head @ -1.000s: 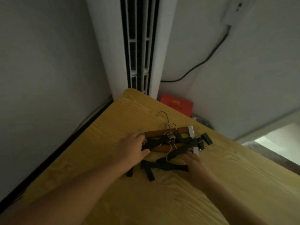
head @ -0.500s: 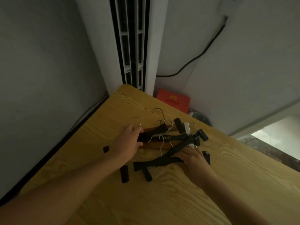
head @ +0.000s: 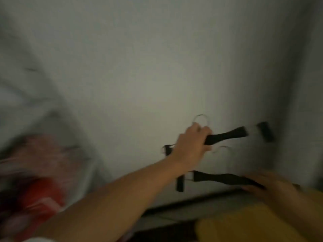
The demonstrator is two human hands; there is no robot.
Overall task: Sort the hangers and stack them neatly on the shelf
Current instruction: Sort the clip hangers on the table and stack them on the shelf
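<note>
The view is heavily blurred by motion. My left hand [head: 190, 147] grips a black clip hanger [head: 225, 135] by its middle, lifted in front of the grey wall, its wire hook above my knuckles and a clip hanging at each end. My right hand [head: 269, 187] holds a second black hanger [head: 218, 178] lower down, near the yellow wooden table [head: 244, 227]; a clip dangles from that hanger's left end. The shelf and the other hangers are out of sight.
A grey wall [head: 139, 67] fills most of the frame. A blurred red and white object [head: 35, 194] sits at the lower left. A dark gap runs between the wall base and the table's edge.
Both hands have lifted off the pile, each carrying a black hanger. The camera has swung left, so the table has dropped to the lower right corner and the pile is gone from view.
</note>
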